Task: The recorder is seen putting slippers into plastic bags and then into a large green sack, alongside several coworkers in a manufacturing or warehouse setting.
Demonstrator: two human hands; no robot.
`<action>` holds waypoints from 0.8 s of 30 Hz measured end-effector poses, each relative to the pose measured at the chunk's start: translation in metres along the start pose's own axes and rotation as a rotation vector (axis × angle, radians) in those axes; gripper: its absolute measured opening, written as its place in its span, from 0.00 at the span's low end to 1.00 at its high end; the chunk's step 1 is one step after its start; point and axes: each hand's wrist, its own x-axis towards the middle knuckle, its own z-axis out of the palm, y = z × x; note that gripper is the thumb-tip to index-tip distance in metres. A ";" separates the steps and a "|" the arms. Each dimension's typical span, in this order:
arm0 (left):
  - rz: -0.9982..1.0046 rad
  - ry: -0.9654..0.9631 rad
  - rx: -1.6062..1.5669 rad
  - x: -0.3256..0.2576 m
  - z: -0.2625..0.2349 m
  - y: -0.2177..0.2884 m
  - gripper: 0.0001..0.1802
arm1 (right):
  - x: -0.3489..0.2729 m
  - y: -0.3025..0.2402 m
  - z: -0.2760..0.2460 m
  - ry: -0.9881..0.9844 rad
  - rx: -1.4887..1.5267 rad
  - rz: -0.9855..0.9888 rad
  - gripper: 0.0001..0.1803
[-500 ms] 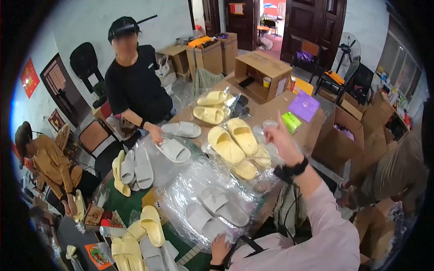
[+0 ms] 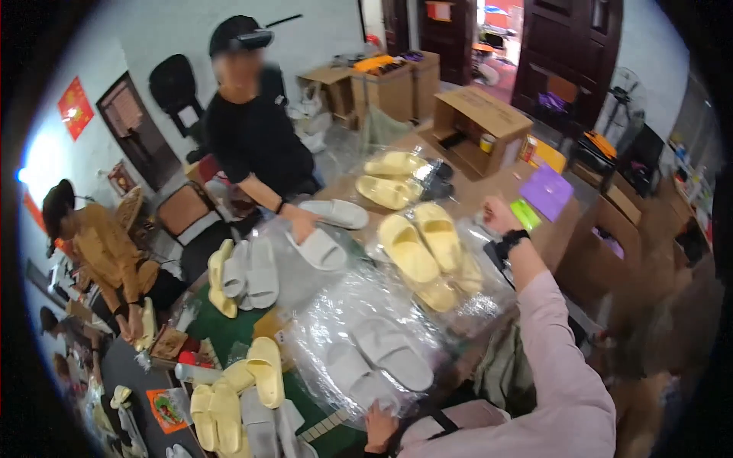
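My left hand (image 2: 380,429) rests, fingers apart, at the near edge of a clear plastic bag (image 2: 313,347), touching the heel of a grey slipper (image 2: 355,370). A second grey slipper (image 2: 393,351) lies beside it on the plastic. My right hand (image 2: 501,217) is raised over the table's right side, fingers curled in; whatever they might hold is hidden. Left of it, a pair of yellow slippers (image 2: 420,240) lies on clear wrapping, with more yellow ones beneath. Across the table, a co-worker's hand (image 2: 303,224) touches a grey slipper (image 2: 322,249).
Yellow slippers (image 2: 217,416) and grey ones crowd the table's near left. An open cardboard box (image 2: 489,114), a purple packet (image 2: 546,191) and a green packet (image 2: 524,214) stand at the back right. Another person (image 2: 114,252) sits at far left. Large cartons (image 2: 603,244) stand right of the table.
My right hand has curled its raised finger in and moved to the right of the yellow slippers. My left hand stays by the grey slipper. The whole view has shifted slightly.
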 end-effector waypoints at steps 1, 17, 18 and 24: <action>0.081 -0.045 -0.062 0.015 0.019 0.027 0.20 | 0.027 -0.019 -0.090 0.078 -0.119 -0.058 0.10; -0.094 0.057 -0.357 0.003 0.039 0.006 0.22 | 0.079 0.005 -0.038 0.203 0.004 0.099 0.07; -0.103 0.062 -0.360 0.002 0.035 0.006 0.22 | 0.072 0.006 -0.022 0.129 0.045 0.082 0.04; -0.127 -0.010 -0.309 -0.001 0.036 -0.005 0.24 | -0.034 -0.004 0.087 -0.516 -0.085 0.157 0.18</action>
